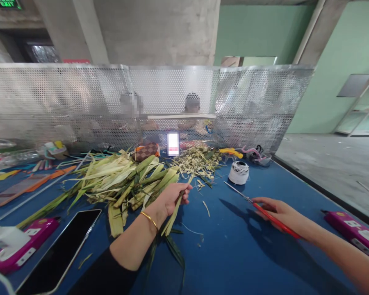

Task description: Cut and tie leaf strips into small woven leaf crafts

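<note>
My left hand [171,197], with a gold bangle at the wrist, is closed on a narrow bundle of pale green corn husk [172,221]. Its lower end hangs toward me, and thin dark green leaves [174,250] lie below it. In my right hand [276,209] is a pair of red-handled scissors [264,212], the blades together and pointing up and left, apart from the husk. A large pile of corn husks [119,176] spreads behind and left of my left hand. Beyond the scissor tips stands a spool of white string [239,174].
Husk scraps [199,160] are heaped near the perforated metal screen [172,86]. A black phone [61,250] and purple power strips [352,233] lie on the blue table [224,262]. A yellow-handled tool [231,153] is behind the spool. People sit beyond the screen.
</note>
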`<state>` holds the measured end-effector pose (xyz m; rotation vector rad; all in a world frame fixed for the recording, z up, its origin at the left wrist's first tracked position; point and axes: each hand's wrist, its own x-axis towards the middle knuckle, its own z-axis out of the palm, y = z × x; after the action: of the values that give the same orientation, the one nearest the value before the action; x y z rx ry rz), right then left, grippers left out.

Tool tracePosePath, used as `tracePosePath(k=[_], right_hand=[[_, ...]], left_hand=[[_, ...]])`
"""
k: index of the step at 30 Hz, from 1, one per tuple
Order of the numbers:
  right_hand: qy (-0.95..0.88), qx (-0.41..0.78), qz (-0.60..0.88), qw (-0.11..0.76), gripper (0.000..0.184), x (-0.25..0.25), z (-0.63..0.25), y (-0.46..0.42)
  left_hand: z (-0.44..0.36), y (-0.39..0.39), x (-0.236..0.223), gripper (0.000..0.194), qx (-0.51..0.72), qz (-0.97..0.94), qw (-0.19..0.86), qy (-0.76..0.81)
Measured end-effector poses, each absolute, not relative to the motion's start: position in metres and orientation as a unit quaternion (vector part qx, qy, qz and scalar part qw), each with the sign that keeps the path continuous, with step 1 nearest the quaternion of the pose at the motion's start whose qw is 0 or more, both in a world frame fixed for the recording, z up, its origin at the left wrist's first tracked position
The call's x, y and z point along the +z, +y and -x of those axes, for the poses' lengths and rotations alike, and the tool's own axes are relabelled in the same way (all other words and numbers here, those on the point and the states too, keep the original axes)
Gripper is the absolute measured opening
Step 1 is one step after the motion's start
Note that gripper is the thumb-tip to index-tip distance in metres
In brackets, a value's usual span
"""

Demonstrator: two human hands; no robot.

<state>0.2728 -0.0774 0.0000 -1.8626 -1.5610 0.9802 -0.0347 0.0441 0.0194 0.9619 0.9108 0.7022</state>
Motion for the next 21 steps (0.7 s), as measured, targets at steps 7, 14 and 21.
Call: tracePosePath(k=[7,14,21], right_hand=[[-0.43,0.577,0.62,0.312,0.061,0.015,-0.243,-0.066],[-0.446,0.568,0.629,0.289,0.051,0.016,-0.236,-0.049],[-0.485,0.546,0.592,0.341,0.044,0.012,-0.227,-0.032]], left_hand=[[0.033,0.042,0.024,0.016,0.322,-0.421,0.734,0.425],[0.033,0.042,0.023,0.014,0.322,-0.421,0.735,0.423],[0.032,0.041,0.023,0.016,0.318,-0.434,0.73,0.423]])
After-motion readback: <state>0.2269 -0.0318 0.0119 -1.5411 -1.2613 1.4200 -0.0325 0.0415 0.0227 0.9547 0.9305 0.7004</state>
